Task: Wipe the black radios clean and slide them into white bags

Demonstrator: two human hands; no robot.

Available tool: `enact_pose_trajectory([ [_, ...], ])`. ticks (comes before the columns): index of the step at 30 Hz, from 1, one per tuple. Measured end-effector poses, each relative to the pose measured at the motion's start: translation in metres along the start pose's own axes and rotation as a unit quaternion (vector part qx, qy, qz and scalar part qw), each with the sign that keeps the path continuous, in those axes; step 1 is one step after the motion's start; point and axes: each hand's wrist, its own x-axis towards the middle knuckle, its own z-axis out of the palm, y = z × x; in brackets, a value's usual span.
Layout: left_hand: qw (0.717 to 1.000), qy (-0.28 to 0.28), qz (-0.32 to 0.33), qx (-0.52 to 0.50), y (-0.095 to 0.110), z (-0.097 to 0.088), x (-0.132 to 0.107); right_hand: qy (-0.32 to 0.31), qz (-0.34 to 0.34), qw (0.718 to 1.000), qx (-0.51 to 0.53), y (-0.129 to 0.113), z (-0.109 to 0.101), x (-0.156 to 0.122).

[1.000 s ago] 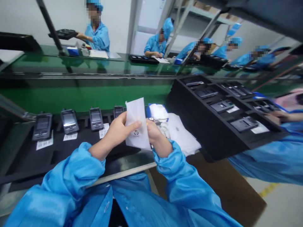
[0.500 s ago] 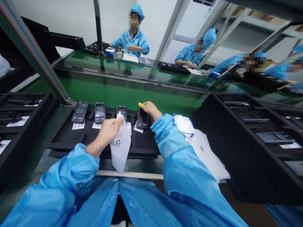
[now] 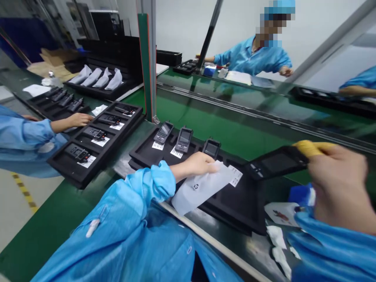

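Note:
My left hand (image 3: 197,165) pinches a white plastic bag (image 3: 201,187) with a recycling mark, held over a black foam tray (image 3: 235,203) in front of me. My right hand (image 3: 337,184), close to the camera with a yellow finger cot on one finger, grips a black handheld device (image 3: 276,162) lifted above the tray. Three more devices (image 3: 183,139) stand in the tray's far slots, each with a white label under it.
A green conveyor belt (image 3: 235,125) runs behind the tray. To the left a co-worker's hand (image 3: 78,119) rests by another black tray of devices (image 3: 94,137). Further trays with bagged items (image 3: 96,78) lie beyond. A person in blue (image 3: 255,56) works across the belt.
My right hand has lifted a black device out of the tray and brought it up to the right. My left hand keeps the bag. My view has swung left.

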Motion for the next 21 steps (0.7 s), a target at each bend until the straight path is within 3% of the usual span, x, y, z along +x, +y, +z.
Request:
enact_pose_trajectory([
  [2, 1.000, -0.017, 0.005, -0.007, 0.006, 0.005, 0.000, 0.070, -0.020, 0.987, 0.144, -0.013, -0.011, -0.007],
  [4, 1.000, -0.007, 0.019, -0.010, 0.011, 0.009, 0.000, 0.103, -0.067, 0.967, 0.224, -0.025, -0.018, -0.013],
  [7, 0.998, 0.038, 0.046, -0.014, 0.014, 0.010, 0.006, 0.099, -0.105, 0.947, 0.287, -0.035, -0.024, -0.019],
  [11, 0.995, 0.051, 0.069, -0.047, 0.015, 0.016, 0.012, 0.079, -0.115, 0.940, 0.312, -0.040, -0.025, -0.026],
  [17, 0.993, -0.064, 0.024, -0.099, 0.013, 0.020, -0.004, 0.067, -0.094, 0.947, 0.299, -0.040, -0.025, -0.034],
  [21, 0.998, -0.040, 0.026, -0.029, 0.005, 0.013, 0.001, 0.075, -0.077, 0.947, 0.303, -0.032, -0.025, -0.031],
])
